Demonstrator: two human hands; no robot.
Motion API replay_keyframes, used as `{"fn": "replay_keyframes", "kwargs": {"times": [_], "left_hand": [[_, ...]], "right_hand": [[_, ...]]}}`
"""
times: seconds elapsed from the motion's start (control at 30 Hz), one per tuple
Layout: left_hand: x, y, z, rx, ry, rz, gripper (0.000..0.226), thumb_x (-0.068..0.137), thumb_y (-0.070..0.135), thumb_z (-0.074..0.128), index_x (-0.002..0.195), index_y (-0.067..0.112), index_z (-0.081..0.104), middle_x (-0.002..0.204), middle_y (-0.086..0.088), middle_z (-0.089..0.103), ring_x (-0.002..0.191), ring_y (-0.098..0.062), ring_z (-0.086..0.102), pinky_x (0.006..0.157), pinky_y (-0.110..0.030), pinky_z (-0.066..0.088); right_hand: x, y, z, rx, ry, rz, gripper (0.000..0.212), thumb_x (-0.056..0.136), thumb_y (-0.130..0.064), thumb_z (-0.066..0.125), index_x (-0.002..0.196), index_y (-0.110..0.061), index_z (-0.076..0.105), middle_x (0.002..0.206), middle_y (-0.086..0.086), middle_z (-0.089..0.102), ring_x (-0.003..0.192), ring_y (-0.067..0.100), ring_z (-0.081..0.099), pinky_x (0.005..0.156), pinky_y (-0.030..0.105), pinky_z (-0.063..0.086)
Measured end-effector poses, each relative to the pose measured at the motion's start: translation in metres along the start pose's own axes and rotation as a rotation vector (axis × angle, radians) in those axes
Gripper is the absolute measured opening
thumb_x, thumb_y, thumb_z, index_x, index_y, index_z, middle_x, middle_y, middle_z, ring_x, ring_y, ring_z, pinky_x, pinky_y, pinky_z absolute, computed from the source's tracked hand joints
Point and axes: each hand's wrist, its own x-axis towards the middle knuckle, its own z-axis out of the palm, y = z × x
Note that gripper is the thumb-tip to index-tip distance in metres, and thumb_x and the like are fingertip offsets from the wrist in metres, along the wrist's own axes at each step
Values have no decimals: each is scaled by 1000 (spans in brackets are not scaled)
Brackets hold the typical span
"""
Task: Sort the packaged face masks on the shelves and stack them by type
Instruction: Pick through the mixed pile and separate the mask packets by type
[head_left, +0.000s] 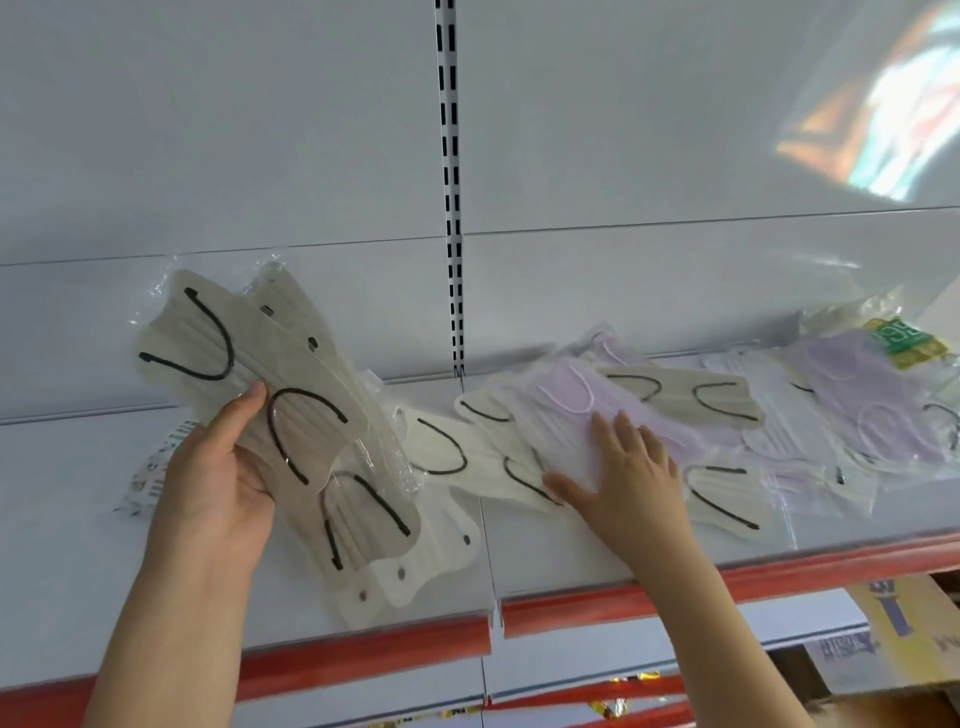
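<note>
The left hand (218, 483), at about eight o'clock in the view, grips a fanned bundle of packaged beige masks (291, 415) with black ear loops — the thumb lies across the front of the top packet and the fingers are curled behind it, out of sight. The bundle is lifted off the shelf (78, 545) at its upper end and tilts toward eleven o'clock, while its lower end hangs down near the shelf's red front edge (363, 649). The right hand (628, 483), at about four o'clock, lies flat with its fingers spread and straight, pressing on a clear packet holding a lilac mask (566, 410) with white loops. That packet sits on top of a loose scatter of more beige, black-looped packets (457, 452) lying on the shelf between the two hands and under the right palm. Toward three o'clock the scatter runs on — another beige packet (685, 395) just beyond the right fingertips, then overlapping white and lilac packets (883, 410) farther along, with a green-and-yellow label (906, 340) showing at the far end. A white slotted upright (451, 182) rises at twelve o'clock between the white back panels. At five o'clock, below the shelf, part of a cardboard box (893, 634) with blue print is visible.
</note>
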Motion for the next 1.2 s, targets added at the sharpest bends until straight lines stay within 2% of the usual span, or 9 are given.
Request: {"fn": "replay_keyframes", "kwargs": {"times": [0.17,0.23,0.3,0.43,0.6,0.73,0.8,0.93,1.2], "left_hand": [[-3,1,-1,11,-5,3,32,97,25,62,128,19,67,122,0,74,110,-14,72,86,-34,61],[-4,0,-1,17,-14,-7,25,98,26,61,121,20,70,117,1,76,105,-13,73,82,-31,62],[-5,-1,1,22,-27,-8,24,98,26,60,120,20,70,117,2,76,105,-12,73,83,-32,61],[-7,-1,8,30,-50,5,24,100,26,58,121,21,69,113,4,77,102,-10,74,81,-29,61],[-9,1,16,31,-47,1,29,99,26,60,126,19,68,119,1,75,107,-12,73,86,-31,60],[-11,5,16,29,-26,13,31,98,25,61,128,19,67,121,1,74,111,-14,71,92,-34,59],[-12,8,16,23,-14,25,30,98,25,62,126,19,68,120,1,75,110,-14,71,91,-34,59],[-11,12,16,31,-1,29,29,97,26,63,124,18,69,119,-1,75,109,-15,72,87,-33,60],[-6,6,28,66,40,90,42,94,24,69,134,12,65,125,-6,72,114,-21,70,92,-39,59]], "right_hand": [[5,20,-11,209,158,56,41,86,-50,69,119,-27,69,113,-1,70,102,24,59,79,35,48],[5,24,-19,325,223,69,17,88,-41,68,86,-25,72,70,-4,65,67,18,56,55,28,39],[3,29,-27,473,246,53,34,93,-36,63,65,-18,59,50,-6,44,51,16,40,49,30,27],[0,27,-50,947,258,99,23,99,-33,57,90,-17,71,66,12,60,60,17,49,57,30,38],[8,12,-53,1296,176,203,21,101,-29,54,94,-19,72,76,-4,72,73,16,64,70,38,53],[20,-12,-35,1403,-63,274,62,81,-75,57,110,-22,72,114,10,72,106,32,68,92,55,55],[21,-24,-28,1227,-196,235,86,61,-88,61,118,-25,66,114,3,71,102,24,69,74,42,60],[25,-23,-16,925,-181,86,24,84,-21,77,105,-16,68,87,3,71,62,18,68,57,35,59],[21,-16,-39,753,441,-61,15,88,-20,72,102,-26,70,77,-16,64,70,0,57,60,6,39]]}}
